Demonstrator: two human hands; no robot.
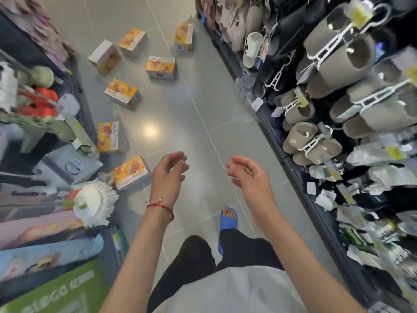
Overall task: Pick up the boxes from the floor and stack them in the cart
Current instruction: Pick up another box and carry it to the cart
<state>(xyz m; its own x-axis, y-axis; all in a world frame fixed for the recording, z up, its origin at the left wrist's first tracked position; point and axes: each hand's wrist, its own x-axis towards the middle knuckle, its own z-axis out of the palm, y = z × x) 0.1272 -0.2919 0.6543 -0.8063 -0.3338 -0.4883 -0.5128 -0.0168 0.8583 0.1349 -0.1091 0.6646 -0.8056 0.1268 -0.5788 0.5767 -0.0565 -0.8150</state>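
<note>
Several orange-and-white boxes lie scattered on the grey tiled floor of a shop aisle. The nearest box (pixel 132 172) lies by the left shelf, just left of my left hand (pixel 168 175). Another box (pixel 108 137) stands upright behind it, one more (pixel 123 93) lies further up, and others (pixel 161 67) lie at the far end. My left hand hangs above the floor with loosely curled fingers and holds nothing. My right hand (pixel 247 175) is level with it, relaxed and empty. No cart is in view.
Shelves line both sides: mops (pixel 94 203) and packaged goods on the left, hanging slippers (pixel 338 57) and socks on the right. My foot in a blue sandal (pixel 228 219) stands on the floor below my hands. Open floor runs down the aisle's middle.
</note>
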